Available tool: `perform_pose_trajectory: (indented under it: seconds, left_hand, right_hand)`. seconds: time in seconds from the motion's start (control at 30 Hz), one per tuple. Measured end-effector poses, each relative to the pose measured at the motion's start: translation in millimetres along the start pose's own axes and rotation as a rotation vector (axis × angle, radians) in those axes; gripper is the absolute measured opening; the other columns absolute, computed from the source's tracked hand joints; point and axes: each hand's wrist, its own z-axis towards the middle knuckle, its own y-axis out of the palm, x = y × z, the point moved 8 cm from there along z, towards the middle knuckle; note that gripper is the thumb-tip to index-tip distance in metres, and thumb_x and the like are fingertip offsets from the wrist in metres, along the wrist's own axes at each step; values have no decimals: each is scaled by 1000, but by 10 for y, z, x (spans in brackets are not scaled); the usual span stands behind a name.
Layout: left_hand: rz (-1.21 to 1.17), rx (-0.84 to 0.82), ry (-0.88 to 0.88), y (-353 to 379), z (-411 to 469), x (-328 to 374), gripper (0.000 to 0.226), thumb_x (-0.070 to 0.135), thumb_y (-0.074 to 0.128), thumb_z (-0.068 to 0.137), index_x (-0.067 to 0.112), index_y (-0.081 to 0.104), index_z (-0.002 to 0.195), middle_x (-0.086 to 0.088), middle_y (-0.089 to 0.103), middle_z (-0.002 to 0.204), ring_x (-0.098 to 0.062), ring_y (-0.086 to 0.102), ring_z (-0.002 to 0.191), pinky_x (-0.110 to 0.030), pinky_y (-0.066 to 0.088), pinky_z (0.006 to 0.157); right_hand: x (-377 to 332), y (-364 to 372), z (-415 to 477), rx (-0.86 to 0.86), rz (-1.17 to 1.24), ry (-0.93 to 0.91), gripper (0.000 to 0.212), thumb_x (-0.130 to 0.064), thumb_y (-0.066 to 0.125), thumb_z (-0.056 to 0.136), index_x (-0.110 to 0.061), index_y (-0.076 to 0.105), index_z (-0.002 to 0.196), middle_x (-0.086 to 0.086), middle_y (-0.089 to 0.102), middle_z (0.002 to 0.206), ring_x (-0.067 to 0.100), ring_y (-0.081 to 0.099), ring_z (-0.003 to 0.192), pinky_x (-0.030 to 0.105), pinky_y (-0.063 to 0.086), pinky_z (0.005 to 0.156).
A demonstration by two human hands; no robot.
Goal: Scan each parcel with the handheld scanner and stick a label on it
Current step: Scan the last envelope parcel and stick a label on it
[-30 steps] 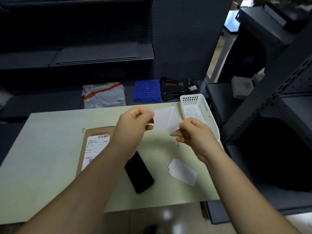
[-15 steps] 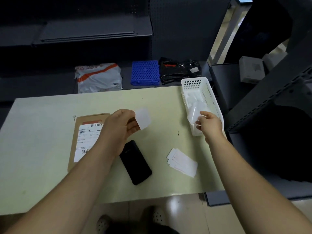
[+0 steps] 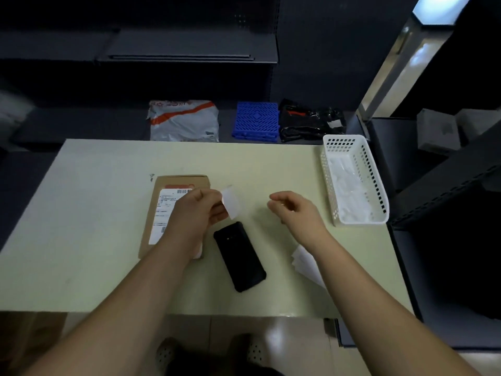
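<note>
Since the previous frame, the right hand (image 3: 294, 208) has withdrawn from the white basket (image 3: 379, 198) and now hovers above the desk (image 3: 89, 213), between the basket and the left hand (image 3: 196, 211). Its fingers are loosely curled with thumb and forefinger close together; whether they grip anything cannot be determined.

The left hand is pinching a small white label (image 3: 231, 202) between thumb and fingers. The label stands up from the fingertips, above the desk surface and just beyond the far end of the handheld scanner (image 3: 240, 256).

The scanner, a black slab-shaped unit, lies flat on the desk between the two forearms, angled diagonally.

The brown parcel (image 3: 160, 210) lies flat on the desk left of the scanner. A printed shipping label with barcodes covers part of its top face. The left hand and wrist overlap its right side.

A stack of blank labels (image 3: 305, 260) lies on the desk near the right forearm, partly hidden by it.

The basket stands at the right desk edge and holds crumpled white sheets.

On the dark shelf beyond the desk lie a grey mailer bag (image 3: 184, 120), a blue plastic grid (image 3: 256, 122) and a black bag (image 3: 310, 122).
</note>
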Motion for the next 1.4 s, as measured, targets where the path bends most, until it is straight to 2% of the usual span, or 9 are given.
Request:
perform_pose_trajectory:
  seconds: [0.13,0.3,0.47,0.6,0.73,0.97,1.2,1.33,1.4]
  left_hand:
    - [55,16,-22,-258,-10,-92,19,17,60,90,0,67,92,-17,73,96,-28,71,93,-35,57,83]
    - [107,-79,0,-523,-140,-72,12,25,68,90,17,76,93,-2,76,99,-19,71,99,-39,55,95]
    - [196,81,54,-1182,-106,-69,20,37,71,89,30,68,108,8,69,109,-15,67,100,-40,55,93]
    - [268,41,14,-1384,-96,-187,5,29,69,91,28,70,96,6,71,94,-14,68,88,-34,54,80]
    - [292,59,14,-1554,-66,-238,6,20,65,93,20,70,89,6,70,83,-11,65,70,-25,47,66]
    - [378,35,-16,-1783,92,-461,7,19,68,90,18,70,83,4,67,73,-12,59,67,-29,50,71]
    - [418,54,-44,-1914,232,-679,7,20,75,83,17,76,90,5,70,72,2,55,51,-21,44,63]
    - [440,68,-42,-1923,256,-769,11,19,76,83,18,73,93,3,72,87,-8,63,67,-22,45,68]
    - [448,75,-43,-1928,266,-829,6,19,76,83,19,71,86,3,70,80,-12,62,68,-23,44,69]
  right_hand:
    - [-372,693,-293,-234,57,-93,28,-28,79,81,-26,70,107,-12,66,105,3,64,94,19,52,84]
    - [-595,1107,-414,-116,-67,-212,16,-18,74,84,-24,66,97,-11,67,96,0,62,87,17,51,71]
    - [-426,1346,-416,-140,421,108,17,-9,52,94,-13,69,97,2,75,90,17,70,79,30,55,70]
    - [-331,1645,-470,-251,632,272,20,-9,48,96,-6,66,105,14,74,101,25,70,86,31,52,72]
    - [-212,1859,-509,-282,626,355,21,-15,50,98,-7,66,109,13,75,103,25,73,90,33,55,77]
    - [32,1922,-464,-90,258,281,16,-17,67,92,-5,76,86,-2,65,63,10,54,54,27,46,68]
    - [108,1914,-428,52,151,239,12,-15,76,84,-12,65,79,-4,64,60,8,57,50,19,41,55]
    - [232,1922,-439,49,73,236,16,-21,73,87,-16,65,74,-3,65,66,9,55,55,19,39,55]
    - [329,1936,-459,29,81,273,18,-22,71,89,-15,64,75,-2,64,65,12,55,59,20,39,55]
